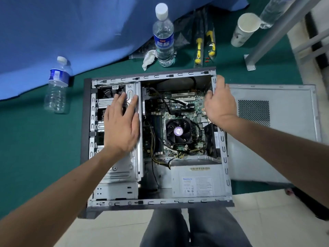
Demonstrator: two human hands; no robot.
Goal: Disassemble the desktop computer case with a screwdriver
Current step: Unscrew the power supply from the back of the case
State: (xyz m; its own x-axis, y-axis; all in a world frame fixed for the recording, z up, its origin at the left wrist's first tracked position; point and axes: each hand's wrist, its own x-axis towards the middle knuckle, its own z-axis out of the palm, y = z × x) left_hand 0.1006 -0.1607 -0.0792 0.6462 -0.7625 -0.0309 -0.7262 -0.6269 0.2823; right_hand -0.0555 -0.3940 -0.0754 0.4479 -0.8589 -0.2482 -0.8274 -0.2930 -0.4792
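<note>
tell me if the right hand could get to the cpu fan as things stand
Probably yes. The side panel is off and lies beside the case, so the fan sits uncovered, with only loose cables around it. The right hand grips the case edge close by.

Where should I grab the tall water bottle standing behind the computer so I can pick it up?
Probably around the middle, at the blue label. The water bottle stands upright with its white cap on, so a side grip around the round body suits it. Come from its left side: yellow-handled screwdrivers lie to its right, and the open computer case sits in front of it.
</note>
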